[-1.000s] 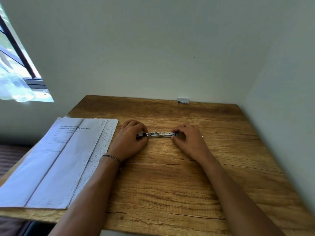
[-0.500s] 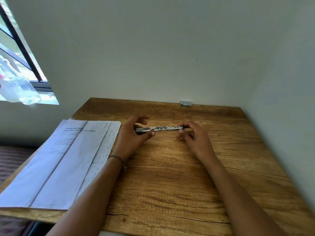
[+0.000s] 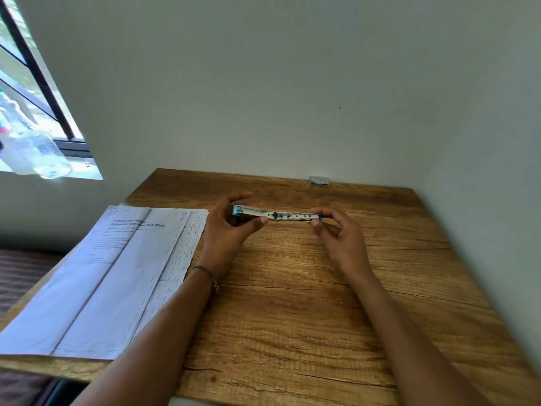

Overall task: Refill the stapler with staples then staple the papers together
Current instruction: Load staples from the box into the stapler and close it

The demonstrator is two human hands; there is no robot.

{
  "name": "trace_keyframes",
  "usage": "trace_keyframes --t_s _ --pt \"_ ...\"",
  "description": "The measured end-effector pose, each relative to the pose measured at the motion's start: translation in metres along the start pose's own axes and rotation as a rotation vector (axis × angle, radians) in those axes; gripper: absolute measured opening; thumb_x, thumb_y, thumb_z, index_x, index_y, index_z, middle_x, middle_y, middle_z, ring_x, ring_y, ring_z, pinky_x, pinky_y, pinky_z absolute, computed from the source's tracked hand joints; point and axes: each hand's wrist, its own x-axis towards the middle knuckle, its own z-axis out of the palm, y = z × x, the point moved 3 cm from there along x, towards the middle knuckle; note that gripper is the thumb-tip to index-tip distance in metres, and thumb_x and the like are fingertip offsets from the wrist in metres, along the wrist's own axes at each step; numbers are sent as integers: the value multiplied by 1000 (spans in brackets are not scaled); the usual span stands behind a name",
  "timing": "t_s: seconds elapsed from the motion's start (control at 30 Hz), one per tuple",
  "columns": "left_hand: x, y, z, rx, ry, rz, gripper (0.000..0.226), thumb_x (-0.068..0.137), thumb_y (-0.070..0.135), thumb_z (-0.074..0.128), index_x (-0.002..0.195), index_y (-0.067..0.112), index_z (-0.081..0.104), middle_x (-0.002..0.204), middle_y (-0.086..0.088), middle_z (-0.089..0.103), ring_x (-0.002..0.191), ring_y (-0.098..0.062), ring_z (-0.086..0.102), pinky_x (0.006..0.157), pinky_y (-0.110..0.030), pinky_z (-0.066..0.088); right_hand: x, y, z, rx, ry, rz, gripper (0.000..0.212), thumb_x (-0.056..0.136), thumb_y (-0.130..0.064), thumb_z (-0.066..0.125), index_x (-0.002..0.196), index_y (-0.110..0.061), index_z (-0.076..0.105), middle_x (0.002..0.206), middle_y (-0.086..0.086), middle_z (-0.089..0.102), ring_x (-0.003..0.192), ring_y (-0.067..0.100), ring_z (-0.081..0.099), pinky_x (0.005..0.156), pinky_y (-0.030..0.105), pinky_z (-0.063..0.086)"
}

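Note:
A slim silver stapler (image 3: 278, 214) with blue ends is held level above the wooden table (image 3: 307, 303), spread out long between both hands. My left hand (image 3: 231, 230) grips its left end with thumb under and fingers curled over. My right hand (image 3: 336, 232) pinches its right blue tip with thumb and fingers. A strip of staples (image 3: 319, 180) lies at the table's far edge against the wall. A stack of printed papers (image 3: 117, 276) lies on the table's left side, just left of my left wrist.
White walls close off the table at the back and right. A window (image 3: 32, 92) with a clear plastic bottle (image 3: 35, 153) on its sill is at the far left. The papers overhang the table's left front edge.
Both hands have lifted the stapler off the table and raised it. It now looks longer, with its blue left end showing beyond my left fingers.

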Motion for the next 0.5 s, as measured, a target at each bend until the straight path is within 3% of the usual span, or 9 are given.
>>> trace_keyframes --t_s 0.17,0.33,0.5 --pt "-3 1 9 39 -40 64 43 76 12 87 114 16 69 101 5 79 93 -10 76 82 -21 60 -4 -8 3 9 -23 -62 25 93 -18 72 116 -27 72 118 -10 70 99 -1 71 81 13 56" --pt "-8 4 22 230 -117 160 26 83 21 82 107 26 74 104 17 76 95 -3 72 82 -17 57 -10 -16 12 36 -67 -117 31 92 -22 73 121 -30 68 118 -16 67 95 -2 73 75 11 56" --pt "-12 8 26 337 -116 214 29 90 24 76 119 23 71 113 15 73 106 -1 68 91 -30 59 -11 -20 14 72 -61 -113 27 91 -22 75 117 -23 70 117 -9 70 95 4 75 82 24 61"
